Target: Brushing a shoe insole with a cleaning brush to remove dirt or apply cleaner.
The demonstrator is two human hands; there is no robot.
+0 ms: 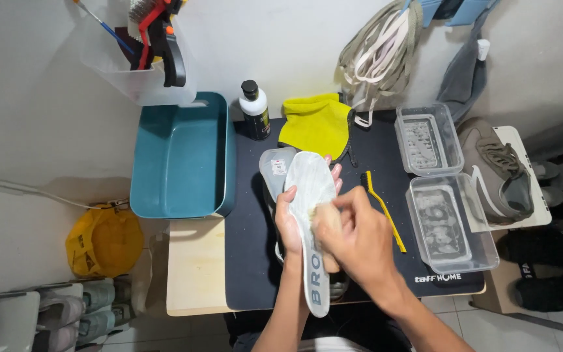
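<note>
My left hand [289, 225] grips a pale grey shoe insole [311, 186] from beneath, holding it lengthwise over the black mat [249, 234]. My right hand [356, 238] is closed around a small wooden-looking brush [326, 225] and presses it against the middle of the insole. A second grey insole [274, 171] lies on the mat just behind the first. A yellow-handled thin brush [386, 212] rests on the mat to the right of my hands.
A teal tub [184, 156] stands at the left. At the back are a dark bottle with a white shoulder [255, 111] and a yellow cloth [317, 124]. Two clear plastic boxes [428, 137] [451, 225] and a grey-brown sneaker [500, 173] sit on the right.
</note>
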